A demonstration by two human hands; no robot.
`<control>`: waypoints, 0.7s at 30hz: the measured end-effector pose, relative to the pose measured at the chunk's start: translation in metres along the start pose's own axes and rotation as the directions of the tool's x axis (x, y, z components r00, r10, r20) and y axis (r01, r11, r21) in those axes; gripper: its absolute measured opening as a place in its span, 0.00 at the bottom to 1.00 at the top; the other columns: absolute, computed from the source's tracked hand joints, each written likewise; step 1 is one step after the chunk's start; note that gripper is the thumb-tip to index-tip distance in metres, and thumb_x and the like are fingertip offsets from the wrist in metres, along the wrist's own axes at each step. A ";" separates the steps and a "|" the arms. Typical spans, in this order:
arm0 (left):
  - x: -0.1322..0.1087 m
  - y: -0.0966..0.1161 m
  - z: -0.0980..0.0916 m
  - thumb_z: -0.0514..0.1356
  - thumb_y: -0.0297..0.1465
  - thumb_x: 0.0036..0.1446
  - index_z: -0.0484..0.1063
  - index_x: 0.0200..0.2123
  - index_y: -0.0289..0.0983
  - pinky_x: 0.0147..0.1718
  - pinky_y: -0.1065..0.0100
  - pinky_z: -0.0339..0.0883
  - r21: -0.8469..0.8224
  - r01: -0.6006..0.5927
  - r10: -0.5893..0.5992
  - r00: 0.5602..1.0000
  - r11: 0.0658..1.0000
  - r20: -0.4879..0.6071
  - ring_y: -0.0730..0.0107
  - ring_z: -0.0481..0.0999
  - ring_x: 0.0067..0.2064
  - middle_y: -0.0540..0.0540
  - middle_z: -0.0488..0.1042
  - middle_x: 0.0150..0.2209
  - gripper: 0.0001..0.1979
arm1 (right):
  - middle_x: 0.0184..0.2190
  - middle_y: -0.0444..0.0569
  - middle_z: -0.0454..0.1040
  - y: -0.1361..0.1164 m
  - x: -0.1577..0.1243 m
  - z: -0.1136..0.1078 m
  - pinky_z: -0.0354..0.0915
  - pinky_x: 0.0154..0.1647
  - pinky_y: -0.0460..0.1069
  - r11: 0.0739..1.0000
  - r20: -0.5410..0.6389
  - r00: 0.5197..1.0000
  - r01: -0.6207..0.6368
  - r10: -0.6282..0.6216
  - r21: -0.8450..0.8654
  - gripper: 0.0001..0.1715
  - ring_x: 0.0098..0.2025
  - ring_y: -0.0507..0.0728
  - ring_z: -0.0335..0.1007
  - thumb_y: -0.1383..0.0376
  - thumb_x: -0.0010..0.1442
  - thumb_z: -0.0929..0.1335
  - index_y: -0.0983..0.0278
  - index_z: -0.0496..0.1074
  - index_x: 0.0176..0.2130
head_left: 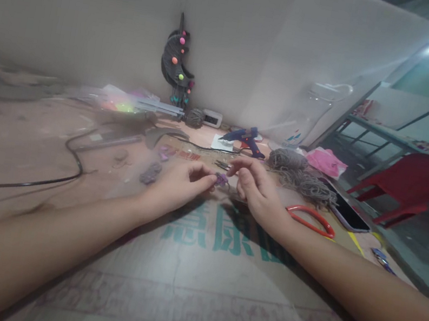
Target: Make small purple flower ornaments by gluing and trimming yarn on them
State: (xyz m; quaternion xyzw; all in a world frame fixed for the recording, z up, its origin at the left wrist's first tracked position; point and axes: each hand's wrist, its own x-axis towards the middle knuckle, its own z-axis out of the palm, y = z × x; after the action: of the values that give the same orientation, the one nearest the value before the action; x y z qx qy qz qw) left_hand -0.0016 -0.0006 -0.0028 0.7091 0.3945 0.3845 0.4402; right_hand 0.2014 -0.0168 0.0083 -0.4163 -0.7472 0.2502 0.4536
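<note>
- Head view: two bare hands, one purple piece [222, 179] between them above one printed cardboard sheet [188, 266] on the bench.
- Left hand [176, 180]: thumb and forefinger closed, pinching the purple piece.
- Right hand [257, 187]: fingers partly curled beside the piece, forefinger and thumb apart; cannot tell whether anything is held.
- Counted nearby: one blue glue gun [243, 137], one phone [348, 210], one red handle loop [311, 220], one clear jug [308, 116].
- Writing: large teal characters [225, 231], partly covered by the right forearm; smaller red lettering [186, 155], too blurred to read.
</note>
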 end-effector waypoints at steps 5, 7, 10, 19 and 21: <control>0.002 -0.004 -0.001 0.58 0.39 0.60 0.73 0.33 0.36 0.31 0.70 0.64 0.001 0.012 -0.012 0.999 1.000 -0.031 0.71 0.71 0.29 0.49 0.75 0.28 0.12 | 0.28 0.42 0.65 0.004 0.003 -0.002 0.55 0.24 0.47 0.993 -0.073 0.997 -0.011 0.019 0.117 0.12 0.23 0.49 0.56 0.60 0.71 0.59 0.62 0.67 0.44; 0.002 -0.004 -0.001 0.58 0.39 0.60 0.73 0.33 0.36 0.31 0.70 0.64 -0.008 0.011 -0.011 1.000 1.000 -0.029 0.71 0.71 0.29 0.49 0.75 0.28 0.12 | 0.27 0.41 0.64 0.006 0.003 -0.002 0.56 0.25 0.46 0.992 -0.050 0.999 -0.014 0.020 0.123 0.08 0.24 0.49 0.57 0.64 0.70 0.60 0.61 0.66 0.42; 0.003 -0.004 -0.001 0.59 0.39 0.60 0.73 0.32 0.36 0.31 0.70 0.63 -0.020 0.012 -0.013 1.000 1.000 -0.022 0.72 0.70 0.29 0.49 0.74 0.28 0.12 | 0.29 0.42 0.63 0.008 0.002 -0.003 0.59 0.28 0.47 0.997 -0.010 1.000 0.025 -0.025 0.072 0.08 0.27 0.49 0.59 0.68 0.68 0.60 0.61 0.67 0.42; 0.004 -0.007 0.000 0.59 0.39 0.60 0.74 0.34 0.36 0.31 0.70 0.63 -0.023 0.011 -0.011 1.000 1.000 -0.019 0.71 0.71 0.30 0.49 0.75 0.29 0.12 | 0.34 0.45 0.68 0.003 0.000 -0.005 0.62 0.34 0.49 0.995 0.000 0.996 0.085 -0.085 -0.044 0.13 0.33 0.51 0.65 0.75 0.60 0.61 0.61 0.69 0.41; 0.003 -0.006 -0.001 0.59 0.39 0.60 0.74 0.34 0.36 0.32 0.70 0.64 -0.017 0.019 -0.020 1.000 1.000 -0.020 0.71 0.71 0.30 0.49 0.75 0.29 0.12 | 0.35 0.45 0.68 0.003 0.001 -0.005 0.62 0.34 0.49 0.994 0.005 0.996 0.091 -0.091 -0.058 0.12 0.33 0.52 0.64 0.74 0.61 0.62 0.61 0.68 0.41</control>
State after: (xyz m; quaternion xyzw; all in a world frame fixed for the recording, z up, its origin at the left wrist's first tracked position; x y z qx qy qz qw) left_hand -0.0021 0.0042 -0.0071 0.6976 0.4027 0.3906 0.4457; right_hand 0.2071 -0.0142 0.0088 -0.3947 -0.7728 0.2078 0.4515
